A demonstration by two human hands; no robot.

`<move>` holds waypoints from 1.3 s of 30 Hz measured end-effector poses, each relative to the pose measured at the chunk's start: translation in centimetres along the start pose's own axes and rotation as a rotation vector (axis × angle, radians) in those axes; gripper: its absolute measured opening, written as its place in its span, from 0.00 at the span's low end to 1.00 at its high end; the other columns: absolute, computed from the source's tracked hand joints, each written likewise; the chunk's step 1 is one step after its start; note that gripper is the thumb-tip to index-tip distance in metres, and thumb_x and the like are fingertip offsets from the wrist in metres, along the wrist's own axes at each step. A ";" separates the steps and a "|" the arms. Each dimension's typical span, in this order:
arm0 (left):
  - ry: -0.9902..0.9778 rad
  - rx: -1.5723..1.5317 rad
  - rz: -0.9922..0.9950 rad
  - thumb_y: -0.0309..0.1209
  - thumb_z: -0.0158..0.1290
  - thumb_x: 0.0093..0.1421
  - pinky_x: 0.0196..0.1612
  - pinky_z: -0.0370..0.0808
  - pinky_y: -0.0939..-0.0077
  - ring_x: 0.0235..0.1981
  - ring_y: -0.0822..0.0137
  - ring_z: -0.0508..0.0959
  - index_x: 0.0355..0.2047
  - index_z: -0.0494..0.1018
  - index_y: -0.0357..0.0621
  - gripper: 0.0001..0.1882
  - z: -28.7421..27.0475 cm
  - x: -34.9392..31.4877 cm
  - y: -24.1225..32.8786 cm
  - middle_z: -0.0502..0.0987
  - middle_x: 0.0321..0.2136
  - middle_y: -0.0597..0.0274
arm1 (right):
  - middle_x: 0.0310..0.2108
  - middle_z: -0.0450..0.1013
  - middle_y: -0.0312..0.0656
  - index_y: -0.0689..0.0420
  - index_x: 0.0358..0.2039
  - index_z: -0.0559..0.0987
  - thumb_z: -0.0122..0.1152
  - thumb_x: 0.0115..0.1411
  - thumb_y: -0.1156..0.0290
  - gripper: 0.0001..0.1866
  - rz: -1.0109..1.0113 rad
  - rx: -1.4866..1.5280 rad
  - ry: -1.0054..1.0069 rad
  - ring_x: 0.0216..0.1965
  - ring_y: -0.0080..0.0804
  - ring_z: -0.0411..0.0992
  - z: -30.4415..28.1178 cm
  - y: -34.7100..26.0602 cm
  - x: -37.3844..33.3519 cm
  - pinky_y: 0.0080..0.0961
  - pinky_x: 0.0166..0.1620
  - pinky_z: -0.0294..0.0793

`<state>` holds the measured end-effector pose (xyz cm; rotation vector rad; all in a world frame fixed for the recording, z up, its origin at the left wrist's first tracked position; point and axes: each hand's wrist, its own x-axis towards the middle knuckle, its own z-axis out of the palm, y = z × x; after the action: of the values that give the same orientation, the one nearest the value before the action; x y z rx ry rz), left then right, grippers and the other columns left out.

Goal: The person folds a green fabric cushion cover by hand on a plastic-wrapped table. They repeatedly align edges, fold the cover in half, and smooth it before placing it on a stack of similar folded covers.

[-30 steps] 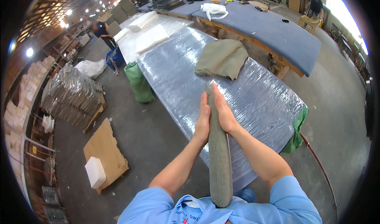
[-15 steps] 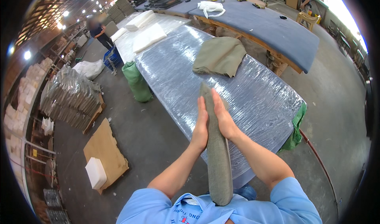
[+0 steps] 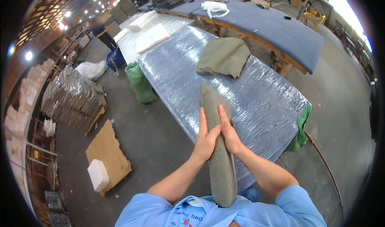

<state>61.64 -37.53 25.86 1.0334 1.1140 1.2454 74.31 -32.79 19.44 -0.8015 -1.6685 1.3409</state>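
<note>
A grey-green, fabric-covered cushion (image 3: 221, 175) stands on edge in front of my chest, its lower end against my blue shirt. My left hand (image 3: 205, 140) presses its left face with the fingers stretched along it and the thumb laid across the edge. Opposite it, my right hand (image 3: 229, 134) presses the right face, its thumb close to the left one. The cushion's far corner rises past my fingertips, over the plastic-covered table (image 3: 176, 78). Beyond it on the same table lies a pile of grey-green fabric covers (image 3: 223, 57).
White foam slabs (image 3: 152, 38) lie at the table's far end. A green sack (image 3: 139, 82) stands by its left side; green cloth (image 3: 300, 128) hangs off the right corner. A blue-grey table (image 3: 276, 30) is behind. Cardboard (image 3: 108, 154) with a white block (image 3: 98, 175) lies on the floor.
My hands have slid lower along the cushion, and the thumbs have come over its edge. More of the cushion's far corner shows, turned slightly to the side.
</note>
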 end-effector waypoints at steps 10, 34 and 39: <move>0.108 0.391 0.115 0.30 0.51 0.69 0.74 0.53 0.67 0.75 0.57 0.53 0.78 0.33 0.37 0.47 -1.7 0.4 -1.2 0.47 0.77 0.46 | 0.80 0.37 0.54 0.63 0.78 0.43 0.23 0.77 0.40 0.43 -0.021 -0.019 0.007 0.81 0.47 0.32 1.1 0.3 -1.7 0.39 0.79 0.34; 0.216 0.077 0.131 0.30 0.53 0.59 0.53 0.74 0.70 0.47 0.63 0.77 0.63 0.68 0.38 0.30 -9.2 9.8 -2.1 0.78 0.49 0.55 | 0.73 0.57 0.55 0.47 0.76 0.55 0.71 0.55 0.55 0.52 0.036 -0.565 -0.309 0.67 0.56 0.66 -4.4 -15.1 -12.8 0.44 0.63 0.73; 0.318 0.241 0.244 0.34 0.54 0.63 0.64 0.67 0.64 0.59 0.54 0.73 0.73 0.58 0.38 0.38 -6.4 5.3 -2.9 0.72 0.61 0.45 | 0.55 0.78 0.50 0.51 0.68 0.70 0.71 0.54 0.58 0.41 0.287 -0.734 0.009 0.59 0.50 0.74 -13.6 -16.0 -14.9 0.40 0.60 0.75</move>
<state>55.86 -32.51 21.62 1.2064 1.4415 1.5351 93.54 -43.31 33.01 -1.5066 -2.1208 0.8727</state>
